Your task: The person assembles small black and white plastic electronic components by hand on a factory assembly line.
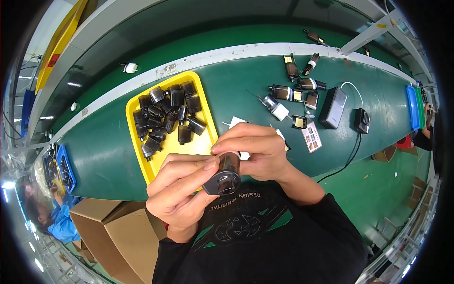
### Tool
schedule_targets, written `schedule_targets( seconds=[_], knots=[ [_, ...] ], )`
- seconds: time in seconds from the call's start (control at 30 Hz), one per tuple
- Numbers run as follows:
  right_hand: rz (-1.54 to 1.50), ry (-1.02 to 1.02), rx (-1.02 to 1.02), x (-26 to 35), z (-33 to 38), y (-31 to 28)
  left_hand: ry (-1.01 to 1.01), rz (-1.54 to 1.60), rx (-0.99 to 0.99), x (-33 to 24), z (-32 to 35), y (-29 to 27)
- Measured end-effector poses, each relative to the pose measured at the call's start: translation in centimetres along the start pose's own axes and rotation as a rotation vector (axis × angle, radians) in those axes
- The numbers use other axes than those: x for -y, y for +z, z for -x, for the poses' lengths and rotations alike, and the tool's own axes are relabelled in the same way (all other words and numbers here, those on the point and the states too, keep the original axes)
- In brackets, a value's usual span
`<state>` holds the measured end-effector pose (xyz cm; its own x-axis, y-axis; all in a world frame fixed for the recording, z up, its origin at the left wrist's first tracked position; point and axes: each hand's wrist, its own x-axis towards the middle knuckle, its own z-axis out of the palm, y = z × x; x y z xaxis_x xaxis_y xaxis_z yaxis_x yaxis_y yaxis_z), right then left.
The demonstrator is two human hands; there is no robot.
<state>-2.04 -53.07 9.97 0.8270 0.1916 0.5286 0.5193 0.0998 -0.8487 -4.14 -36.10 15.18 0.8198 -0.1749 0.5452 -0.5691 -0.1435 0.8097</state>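
In front of my chest my left hand (pixel 178 187) and my right hand (pixel 260 150) together grip a dark translucent plastic housing (pixel 230 163). Its black end cap, which has an opening, faces me. My left fingers press on its left side; my right thumb and fingers close around the far end, where a pale rim shows. Just beyond my hands, a yellow tray (pixel 195 147) contains several similar black housings (pixel 177 97). Behind my right hand a white piece (pixel 236 121) lies partly hidden on the green table.
Right of the tray lie several brown translucent assemblies (pixel 283 92), a white-ended part (pixel 275 108), a printed card (pixel 311 137), a grey-black block (pixel 332 108) and a cabled black cube (pixel 362 120). A cardboard box (pixel 130 241) stands lower left. A person in blue (pixel 66 222) sits at far left.
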Motion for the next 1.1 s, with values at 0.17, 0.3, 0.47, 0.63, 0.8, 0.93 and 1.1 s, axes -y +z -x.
schedule_targets(
  seconds=[0.17, 0.3, 0.47, 0.63, 0.8, 0.93, 1.1],
  knots=[
    [-0.01, -0.037, 0.009, 0.0, -0.1, -0.1, -0.001, 0.046, 0.002, -0.1, -0.1, -0.1],
    [0.037, -0.06, 0.007, -0.1, -0.1, -0.2, -0.006, 0.045, 0.024, -0.1, -0.2, -0.1],
    [0.046, -0.073, 0.0, 0.0, -0.2, -0.2, -0.011, 0.059, 0.017, -0.2, -0.3, -0.1],
    [0.002, -0.04, -0.017, 0.6, -0.2, 0.0, 0.017, 0.072, -0.003, -0.3, -0.3, 0.0],
    [0.004, -0.019, -0.019, 1.0, -0.2, 0.1, 0.046, 0.052, -0.001, -0.3, -0.4, 0.0],
    [0.027, -0.01, -0.007, 0.9, -0.1, 0.1, 0.052, 0.04, -0.002, -0.3, -0.4, 0.0],
    [0.017, -0.021, -0.016, 1.0, -0.2, 0.2, 0.059, 0.038, 0.003, -0.4, -0.5, 0.0]
  ],
)
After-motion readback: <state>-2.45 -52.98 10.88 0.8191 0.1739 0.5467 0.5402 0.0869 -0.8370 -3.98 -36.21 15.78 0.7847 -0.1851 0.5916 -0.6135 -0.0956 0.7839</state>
